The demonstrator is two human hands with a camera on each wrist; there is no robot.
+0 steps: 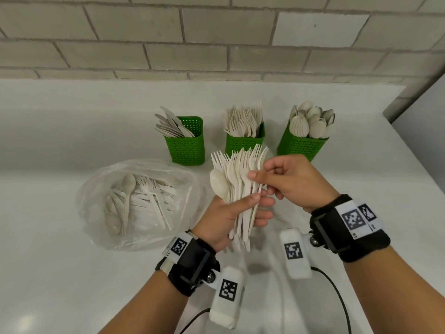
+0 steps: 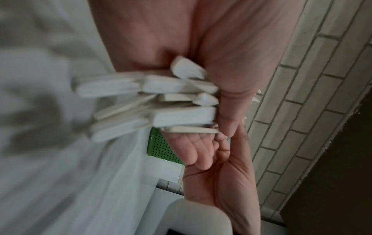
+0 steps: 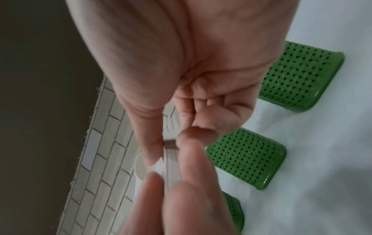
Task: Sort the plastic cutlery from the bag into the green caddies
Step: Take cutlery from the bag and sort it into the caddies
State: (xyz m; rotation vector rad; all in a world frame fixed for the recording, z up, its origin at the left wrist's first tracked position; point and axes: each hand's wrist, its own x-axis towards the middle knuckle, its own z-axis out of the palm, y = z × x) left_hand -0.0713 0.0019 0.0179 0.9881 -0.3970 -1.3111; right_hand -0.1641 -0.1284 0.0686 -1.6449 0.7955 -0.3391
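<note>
While left hand (image 1: 226, 213) clamps the fork bundle (image 1: 240, 179), right hand (image 1: 284, 182) pinches one light, slippery fork; hold mid-handle.

Your white counter (image 1: 72, 273) holds three green caddies (image 1: 187, 145) in a row, with a clear cutlery bag (image 1: 134, 203) nearer you.

The head camera looks forward and down on the white table (image 1: 72, 261) toward the pale brick wall (image 1: 216, 44). Each wrist camera sits close behind its palm, looking along the fingers; all views share the perforated green plastic caddies (image 1: 187, 148).
</note>
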